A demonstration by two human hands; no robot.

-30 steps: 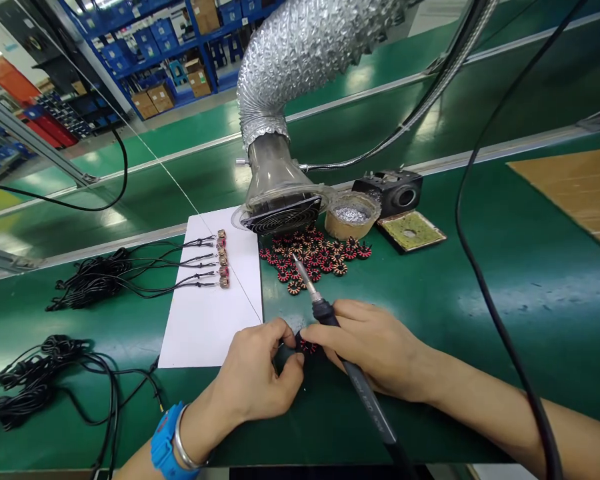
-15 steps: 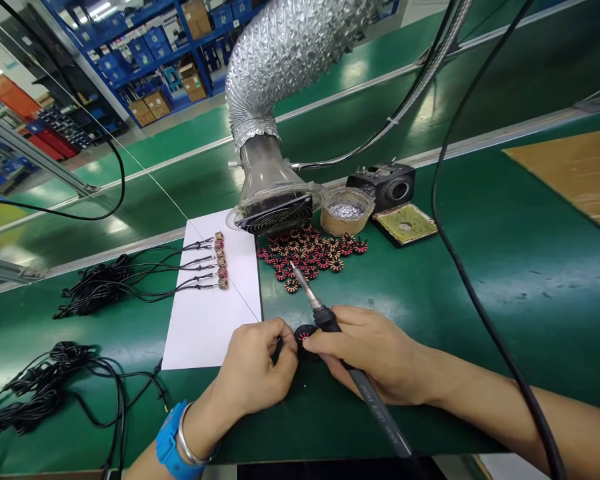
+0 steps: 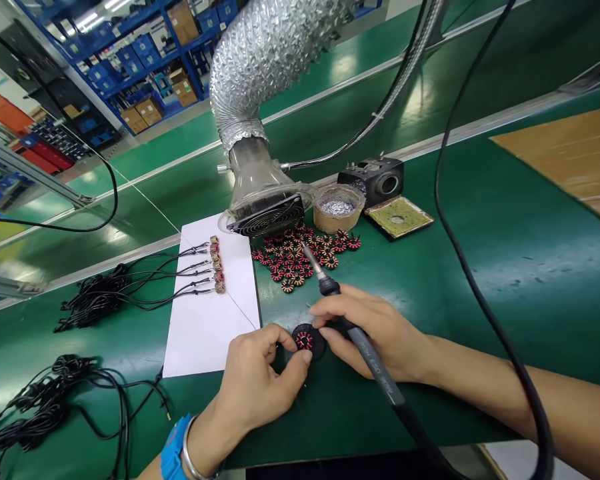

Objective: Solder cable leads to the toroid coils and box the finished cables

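A small ring coil (image 3: pixel 305 341), wound in red and black, lies on a round black disc (image 3: pixel 319 345) near the front of the bench. My left hand (image 3: pixel 260 377) is closed at the coil's left side, thumb and forefinger bent against it. My right hand (image 3: pixel 380 327) grips a soldering iron (image 3: pixel 375 360) like a pen, its metal tip pointing up and away. The right thumb and forefinger reach the disc's right edge; whether they also pinch something small there cannot be made out. Beyond the tip lies a cluster of similar wound coils (image 3: pixel 293 270).
A fume duct with a fan (image 3: pixel 270 217) hangs over the coils. Behind them stand a solder pot (image 3: pixel 337 207), a black iron holder (image 3: pixel 375 180) and a yellow sponge tray (image 3: pixel 400 217). Wired coils (image 3: pixel 217 267) lie on white paper (image 3: pixel 200 333); black cable bundles (image 3: pixel 55 393) are at left.
My right thumb and forefinger have drawn off the coil toward the disc's edge, uncovering it. The iron has swung slightly with the hand. My left thumb has moved onto the coil's near side.
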